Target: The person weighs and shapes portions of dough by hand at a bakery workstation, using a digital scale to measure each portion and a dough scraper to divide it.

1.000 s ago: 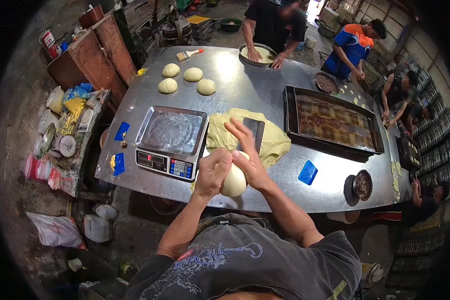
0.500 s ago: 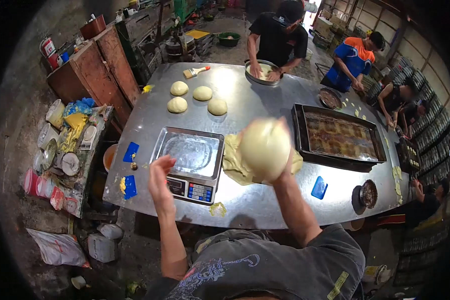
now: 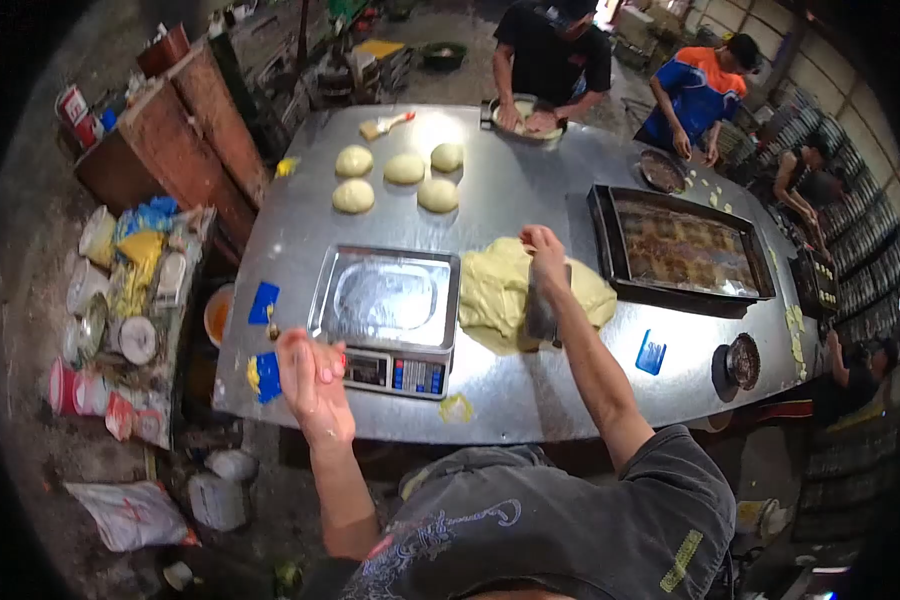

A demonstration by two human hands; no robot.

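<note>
Steel table [image 3: 530, 190] carries scale [image 3: 385, 300], tray [image 3: 603, 235], dough mass [image 3: 495, 290] and hand-held scraper [image 3: 540, 310].

Dim fisheye view, dark corners, glare on the steel table [image 3: 530, 200].

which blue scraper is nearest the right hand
The blue scraper alone right of the dough, beside the round pan. The right hand grips a metal scraper on that dough; the other two lie left of the scale.

Left hand [image 3: 315, 375] splayed, right hand [image 3: 542, 246] outstretched
</note>
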